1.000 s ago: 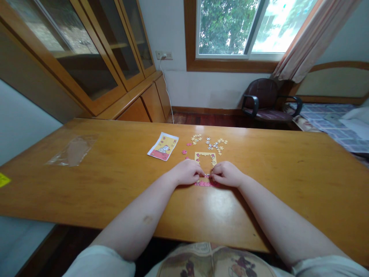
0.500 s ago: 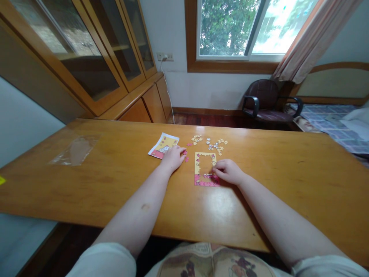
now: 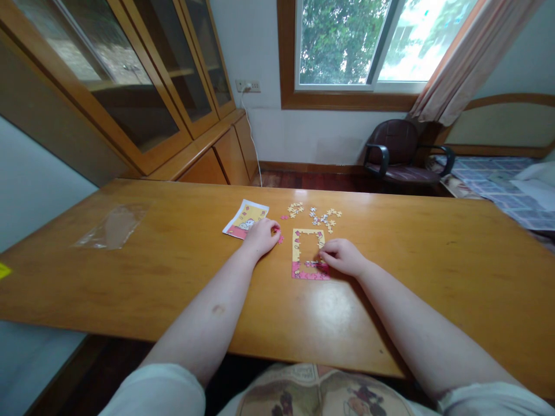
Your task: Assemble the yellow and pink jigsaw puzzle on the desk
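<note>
A rectangular puzzle border [image 3: 296,254], yellow above and pink below, lies on the table with a short strip of pieces inside its lower part. My right hand [image 3: 342,256] rests at its right side, fingertips together over the border; what they hold is hidden. To the left, my left hand [image 3: 262,236] has its fingers curled and pinched on a pink puzzle piece, beside another pink piece [image 3: 281,239]. That hand overlaps the corner of a picture sheet [image 3: 238,222]. Beyond the border lie loose yellow pieces [image 3: 295,209] and white-patterned pieces [image 3: 319,219].
The wooden table [image 3: 173,277] spans the view. A clear plastic bag [image 3: 117,226] lies at its left. Behind stand a glass-door cabinet [image 3: 191,124], an office chair [image 3: 394,147] and a bed [image 3: 498,179].
The fingers of my left hand have closed and drawn in around a pink piece. My right hand has hardly moved.
</note>
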Tool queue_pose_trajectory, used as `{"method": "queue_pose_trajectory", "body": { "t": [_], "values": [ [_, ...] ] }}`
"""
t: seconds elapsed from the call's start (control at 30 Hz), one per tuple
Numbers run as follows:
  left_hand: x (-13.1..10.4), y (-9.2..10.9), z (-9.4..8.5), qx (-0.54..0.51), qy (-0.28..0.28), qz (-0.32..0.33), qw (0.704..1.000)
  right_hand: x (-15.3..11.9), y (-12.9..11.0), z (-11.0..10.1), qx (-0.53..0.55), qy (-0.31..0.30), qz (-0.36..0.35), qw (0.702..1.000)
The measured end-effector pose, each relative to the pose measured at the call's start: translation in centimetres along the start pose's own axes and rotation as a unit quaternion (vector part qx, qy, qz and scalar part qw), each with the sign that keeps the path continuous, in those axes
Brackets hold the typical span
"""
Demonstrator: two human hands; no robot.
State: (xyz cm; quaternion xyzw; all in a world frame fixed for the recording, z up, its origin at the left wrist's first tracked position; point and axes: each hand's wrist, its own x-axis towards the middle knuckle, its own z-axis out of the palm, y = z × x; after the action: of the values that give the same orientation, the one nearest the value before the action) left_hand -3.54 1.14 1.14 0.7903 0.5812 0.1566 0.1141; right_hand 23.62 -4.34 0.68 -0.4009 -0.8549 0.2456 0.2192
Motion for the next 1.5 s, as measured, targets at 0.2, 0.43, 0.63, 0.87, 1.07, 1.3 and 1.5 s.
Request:
{"method": "queue_pose_trajectory", "body": {
  "t": [0.2,0.43,0.63,0.87,1.07,1.3,1.5],
  "values": [
    [-0.1,0.8,0.2,-0.041,0.024,0.033,0.998,0.1,0.0,0.0,-0.002,0.002,0.004,1.000],
    [0.4,1.4,1.5,-0.014,0.023,0.061,0.998,0.1,0.1,0.0,0.002,-0.002,0.014,1.000],
    [0.5,1.0,1.2,-0.034,0.034,0.035,0.998,0.1,0.3,0.1,0.000,-0.002,0.017,1.000],
    [0.1,-0.6,-0.5,0.041,0.022,-0.048,0.998,0.1,0.4,0.2,0.010,0.002,0.020,1.000],
    [0.0,-0.2,-0.2,0.072,-0.003,-0.029,0.997,0.1,0.2,0.1,0.010,-0.001,0.024,1.000],
    [0.3,-0.2,-0.2,0.066,-0.009,-0.029,0.997,0.0,0.1,0.0,0.012,0.003,0.020,1.000],
    [0.3,0.2,-0.4,0.079,-0.015,-0.038,0.996,0.0,0.2,0.0,0.018,0.004,0.019,1.000]
  ]
}}
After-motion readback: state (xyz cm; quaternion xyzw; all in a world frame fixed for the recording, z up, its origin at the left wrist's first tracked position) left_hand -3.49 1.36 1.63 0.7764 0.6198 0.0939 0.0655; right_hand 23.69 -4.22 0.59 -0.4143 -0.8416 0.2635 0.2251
